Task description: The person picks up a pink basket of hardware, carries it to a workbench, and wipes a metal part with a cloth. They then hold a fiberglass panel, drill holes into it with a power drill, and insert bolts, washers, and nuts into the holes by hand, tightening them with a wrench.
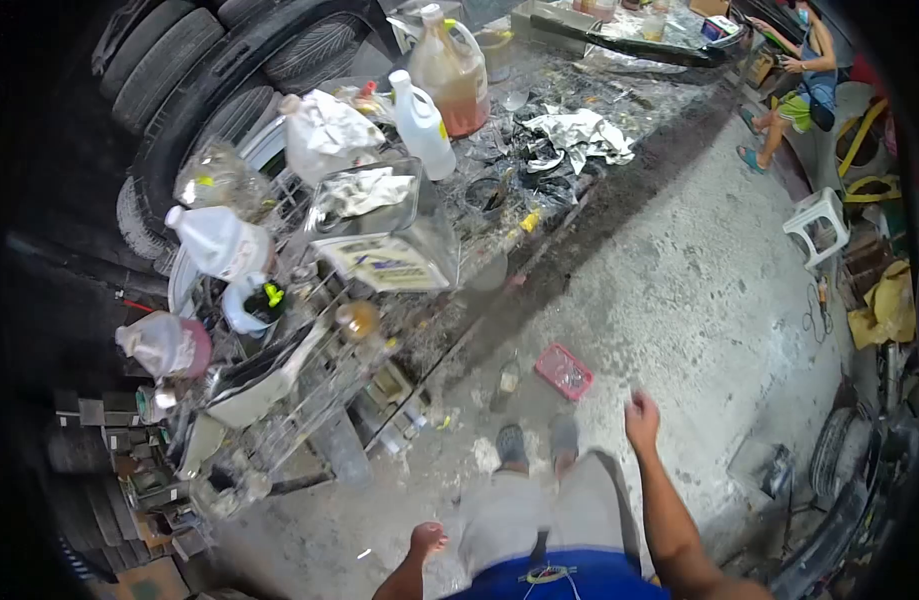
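Nearest the camera, the left hand (pixel 426 540) hangs low by the thigh, fingers loosely curled on nothing. The right hand (pixel 641 418) is raised farther forward, loosely closed and empty as far as shows. Just ahead and left of it, the red tray (pixel 563 370) lies flat on the concrete floor (pixel 699 290), its long axis slanting away rightward; the right hand is clearly the nearer. Beyond stands the cluttered surface (pixel 539 150) with a white jug (pixel 422 125).
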{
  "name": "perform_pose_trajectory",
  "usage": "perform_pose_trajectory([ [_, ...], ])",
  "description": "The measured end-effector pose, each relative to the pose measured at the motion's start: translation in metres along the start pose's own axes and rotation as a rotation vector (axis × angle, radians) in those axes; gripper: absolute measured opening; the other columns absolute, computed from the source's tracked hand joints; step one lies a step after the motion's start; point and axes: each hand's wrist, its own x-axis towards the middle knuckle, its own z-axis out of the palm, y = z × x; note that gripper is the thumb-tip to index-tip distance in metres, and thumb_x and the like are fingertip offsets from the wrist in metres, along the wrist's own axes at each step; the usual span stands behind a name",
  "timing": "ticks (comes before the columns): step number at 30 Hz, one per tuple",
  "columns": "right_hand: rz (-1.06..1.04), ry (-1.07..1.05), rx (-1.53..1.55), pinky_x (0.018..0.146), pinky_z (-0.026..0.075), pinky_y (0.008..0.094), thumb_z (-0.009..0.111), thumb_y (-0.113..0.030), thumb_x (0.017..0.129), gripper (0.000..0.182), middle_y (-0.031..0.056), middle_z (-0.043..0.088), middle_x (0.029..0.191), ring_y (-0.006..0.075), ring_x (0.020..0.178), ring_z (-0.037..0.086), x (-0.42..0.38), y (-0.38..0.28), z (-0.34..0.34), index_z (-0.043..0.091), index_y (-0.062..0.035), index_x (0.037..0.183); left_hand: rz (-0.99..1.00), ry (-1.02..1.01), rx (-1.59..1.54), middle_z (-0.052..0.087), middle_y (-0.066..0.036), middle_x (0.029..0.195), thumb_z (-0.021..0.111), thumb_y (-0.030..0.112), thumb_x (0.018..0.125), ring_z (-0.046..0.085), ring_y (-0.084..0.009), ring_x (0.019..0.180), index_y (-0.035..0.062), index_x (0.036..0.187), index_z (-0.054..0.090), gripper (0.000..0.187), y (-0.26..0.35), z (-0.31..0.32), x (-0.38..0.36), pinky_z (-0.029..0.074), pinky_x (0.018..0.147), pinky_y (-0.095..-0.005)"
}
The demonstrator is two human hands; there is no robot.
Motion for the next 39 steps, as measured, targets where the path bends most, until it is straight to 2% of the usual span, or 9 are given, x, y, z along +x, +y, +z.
perform_pose_trajectory([
  [5, -0.142, 0.076, 0.312, 0.088, 0.051, 0.0350, 0.064, -0.013, 0.084, 0.032, 0.0175, 0.067, 0.108, 0.0266, 0.100, 0.066, 0.129, -0.189, -0.006, 0.064, -0.0009, 0.114, -0.111, 0.170, 0.071, 0.067, -0.011, 0.075, 0.067, 0.028, 0.091, 0.061, -0.0169, 0.053, 0.0046, 0.111, 0.061, 0.031, 0.026, -0.059, -0.098, 0.047, 0.043, -0.0298],
  [7, -0.281, 0.134, 0.404, 0.087, 0.051, 0.0356, 0.064, -0.014, 0.084, 0.032, 0.0164, 0.067, 0.105, 0.0268, 0.098, 0.066, 0.172, -0.235, 0.003, 0.065, -0.0015, 0.114, 0.035, 0.418, -0.342, 0.067, -0.010, 0.076, 0.065, 0.030, 0.093, 0.060, -0.0171, 0.051, 0.0047, 0.111, 0.059, 0.031, 0.041, -0.069, -0.117, 0.045, 0.042, -0.0289],
  [14, -0.412, 0.121, 0.386, 0.080, 0.051, 0.0363, 0.066, -0.015, 0.084, 0.030, 0.0162, 0.066, 0.099, 0.0261, 0.089, 0.065, 0.266, -0.379, -0.015, 0.067, -0.0023, 0.111, 0.147, 0.612, -0.718, 0.069, -0.012, 0.088, 0.063, 0.027, 0.092, 0.066, -0.0200, 0.076, 0.0033, 0.110, 0.060, 0.030, 0.113, -0.008, -0.141, 0.051, 0.062, -0.0293],
  [19, -1.042, -0.494, 0.573, 0.096, 0.046, 0.0408, 0.067, -0.012, 0.082, 0.031, 0.0169, 0.063, 0.118, 0.0340, 0.110, 0.059, 0.218, -0.490, 0.008, 0.066, -0.0030, 0.112, 0.326, 0.691, -0.763, 0.067, -0.008, 0.087, 0.066, 0.018, 0.089, 0.066, -0.0181, 0.076, 0.0009, 0.107, 0.063, 0.025, 0.238, 0.067, -0.122, 0.053, 0.064, -0.0291],
  [21, -1.174, -0.712, 0.474, 0.099, 0.045, 0.0430, 0.068, -0.014, 0.083, 0.033, 0.0198, 0.059, 0.125, 0.0362, 0.118, 0.054, 0.199, -0.531, 0.020, 0.064, -0.0035, 0.114, 0.584, 0.583, -0.831, 0.066, -0.009, 0.099, 0.064, 0.020, 0.094, 0.065, -0.0195, 0.094, 0.0003, 0.116, 0.059, 0.030, 0.331, 0.092, -0.148, 0.054, 0.080, -0.0310],
  [26, -1.350, -0.722, 0.261, 0.084, 0.047, 0.0443, 0.060, 0.005, 0.071, 0.032, 0.0207, 0.059, 0.098, 0.0384, 0.094, 0.055, 0.212, -0.563, 0.082, 0.065, -0.0057, 0.101, 0.891, 0.498, -0.678, 0.065, -0.013, 0.105, 0.054, 0.020, 0.100, 0.064, -0.0189, 0.092, -0.0037, 0.121, 0.055, 0.032, 0.540, 0.118, -0.285, 0.052, 0.086, -0.0310],
  [33, -0.912, -1.043, 0.468, 0.084, 0.046, 0.0441, 0.062, 0.006, 0.070, 0.029, 0.0172, 0.058, 0.097, 0.0349, 0.095, 0.056, 0.188, -0.551, 0.014, 0.063, -0.0078, 0.095, 0.929, 0.119, -1.116, 0.064, -0.016, 0.110, 0.046, 0.032, 0.103, 0.062, -0.0249, 0.102, -0.0013, 0.126, 0.053, 0.041, 0.604, 0.105, -0.325, 0.050, 0.091, -0.0393],
  [35, -1.292, -1.001, 0.414, 0.093, 0.044, 0.0461, 0.062, 0.001, 0.072, 0.031, 0.0146, 0.058, 0.105, 0.0335, 0.099, 0.058, 0.157, -0.541, -0.003, 0.063, -0.0099, 0.101, 0.710, -0.340, -1.474, 0.064, -0.017, 0.112, 0.040, 0.042, 0.103, 0.061, -0.0270, 0.106, -0.0005, 0.128, 0.052, 0.050, 0.614, 0.098, -0.331, 0.049, 0.093, -0.0426],
  [39, -1.535, -0.709, 0.140, 0.105, 0.037, 0.0514, 0.058, -0.006, 0.077, 0.036, 0.0153, 0.058, 0.115, 0.0332, 0.107, 0.058, 0.110, -0.537, -0.019, 0.062, -0.0087, 0.113, 0.810, -0.361, -1.334, 0.064, -0.018, 0.109, 0.037, 0.045, 0.103, 0.062, -0.0272, 0.102, 0.0008, 0.126, 0.053, 0.052, 0.602, 0.071, -0.322, 0.050, 0.090, -0.0427],
])
